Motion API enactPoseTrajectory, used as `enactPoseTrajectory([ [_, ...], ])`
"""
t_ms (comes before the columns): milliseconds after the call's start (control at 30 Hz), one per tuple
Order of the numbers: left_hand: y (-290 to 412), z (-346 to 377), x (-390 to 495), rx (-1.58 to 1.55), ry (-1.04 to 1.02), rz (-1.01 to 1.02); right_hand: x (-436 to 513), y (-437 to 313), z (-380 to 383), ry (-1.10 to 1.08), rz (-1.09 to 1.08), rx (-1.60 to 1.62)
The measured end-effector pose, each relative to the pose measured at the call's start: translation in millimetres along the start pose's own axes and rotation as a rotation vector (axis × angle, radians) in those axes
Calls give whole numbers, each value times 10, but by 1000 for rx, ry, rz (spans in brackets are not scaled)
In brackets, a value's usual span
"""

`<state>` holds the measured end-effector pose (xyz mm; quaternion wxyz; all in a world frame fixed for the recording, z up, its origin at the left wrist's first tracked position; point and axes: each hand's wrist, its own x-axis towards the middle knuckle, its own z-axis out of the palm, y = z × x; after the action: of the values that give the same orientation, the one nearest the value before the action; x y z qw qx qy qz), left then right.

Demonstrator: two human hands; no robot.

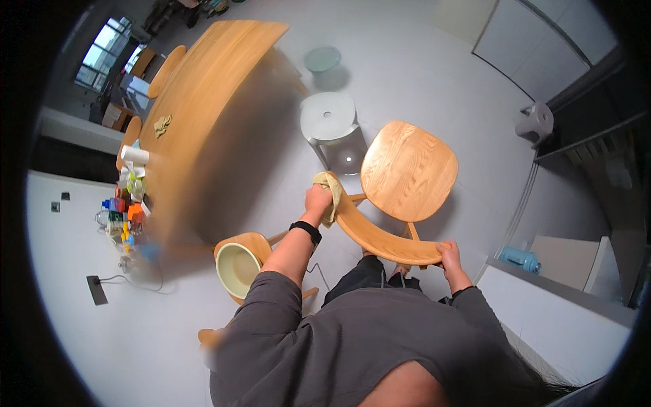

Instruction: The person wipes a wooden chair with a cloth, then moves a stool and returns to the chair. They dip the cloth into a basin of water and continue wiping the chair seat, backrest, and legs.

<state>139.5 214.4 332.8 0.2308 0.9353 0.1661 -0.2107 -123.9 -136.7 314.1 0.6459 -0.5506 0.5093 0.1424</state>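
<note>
A wooden chair stands right in front of me, its curved backrest (386,236) nearest my body and its round-cornered seat (409,170) beyond. My left hand (318,199) grips a yellowish cloth (333,196) that wraps over the left end of the backrest. At the opposite end, my right hand (448,257) is closed around the backrest's right tip. Another cloth (163,125) lies crumpled on the long wooden table (218,76) to the left.
A pale basin (238,269) rests on a second wooden chair at my left. Beyond the held chair stand a grey plastic stool (328,119) and a greenish round stool (322,59). Bottles and a paper roll (135,154) crowd the table's near end. Right: a low wall (554,300), a blue bottle (520,260).
</note>
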Motion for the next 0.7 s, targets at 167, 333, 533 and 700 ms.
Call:
enactPoseTrajectory([
  [167, -111, 62, 172, -500, -214, 26, 52, 1, 5, 81, 38, -11],
  [333, -128, 44, 239, -397, -230, 77, 71, -25, 13, 107, 34, 11],
  [533, 91, -82, 168, -297, -139, 135, 116, -134, -43, 100, 23, -15],
  [700, 358, -265, 131, -278, -101, 145, 123, -307, -67, 159, -31, 46],
])
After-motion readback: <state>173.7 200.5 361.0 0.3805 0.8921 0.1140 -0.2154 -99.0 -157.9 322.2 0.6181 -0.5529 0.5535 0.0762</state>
